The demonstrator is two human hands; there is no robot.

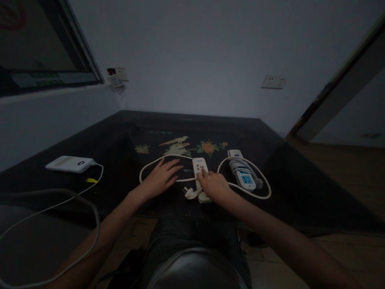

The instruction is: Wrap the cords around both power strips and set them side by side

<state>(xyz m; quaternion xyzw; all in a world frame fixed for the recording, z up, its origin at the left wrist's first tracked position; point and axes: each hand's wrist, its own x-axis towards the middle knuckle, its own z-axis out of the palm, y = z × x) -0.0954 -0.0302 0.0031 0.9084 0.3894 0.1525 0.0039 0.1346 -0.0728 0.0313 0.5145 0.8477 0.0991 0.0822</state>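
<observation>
My left hand (pixel 161 176) lies flat on the dark table (pixel 126 132), fingers stretched out over a loop of white cable (pixel 150 163). My right hand (pixel 214 184) rests on a white power strip (pixel 199 165), fingers curled against its top face. A white plug (pixel 190 193) lies just left of that hand, by the strip's near end. To the right, a second white power strip (pixel 245 176) with a blue face lies with its cable coiled around it.
A white box-shaped device (pixel 69 163) with a cable sits at the table's left. A thick grey cable (pixel 90 208) curves across the lower left. Wall sockets (pixel 273 82) are on the back wall, more sockets (pixel 118 76) in the corner. Flower pictures (pixel 207 147) decorate the tabletop.
</observation>
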